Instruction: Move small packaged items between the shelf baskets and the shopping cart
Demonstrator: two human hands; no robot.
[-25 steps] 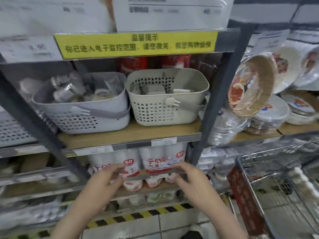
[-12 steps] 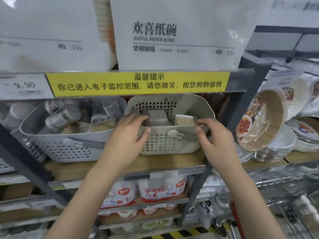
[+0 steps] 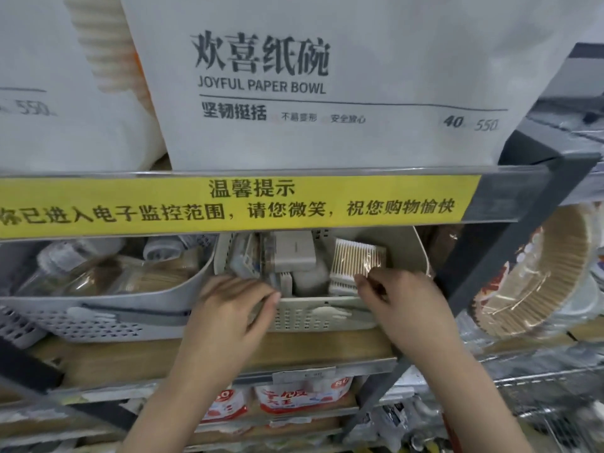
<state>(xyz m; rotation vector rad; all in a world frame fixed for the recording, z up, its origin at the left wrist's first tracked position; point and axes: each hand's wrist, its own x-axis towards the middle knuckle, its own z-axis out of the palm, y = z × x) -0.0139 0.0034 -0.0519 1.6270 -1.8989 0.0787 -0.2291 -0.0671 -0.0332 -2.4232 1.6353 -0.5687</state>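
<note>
A beige perforated basket (image 3: 327,317) sits on the wooden shelf at centre and holds small packs: a grey box (image 3: 294,251), a blue-printed pack (image 3: 243,259) and a clear pack of cotton swabs (image 3: 354,256). My left hand (image 3: 228,308) reaches over the basket's front rim at its left, fingers curled down among the packs; what they touch is hidden. My right hand (image 3: 402,299) is at the front right of the basket, its fingertips pinching the lower edge of the cotton swab pack.
A grey basket (image 3: 104,318) of clear wrapped items stands left of the beige one. A yellow notice strip (image 3: 228,207) edges the shelf above, which holds paper bowl packs (image 3: 310,80). A dark upright post (image 3: 483,256) and paper plates (image 3: 529,273) are right. Red-printed packs (image 3: 300,397) lie below.
My view moved closer and up. Both hands rose from the lower shelf to the beige basket; the right hand now pinches the cotton swab pack and the left has dipped inside the rim.
</note>
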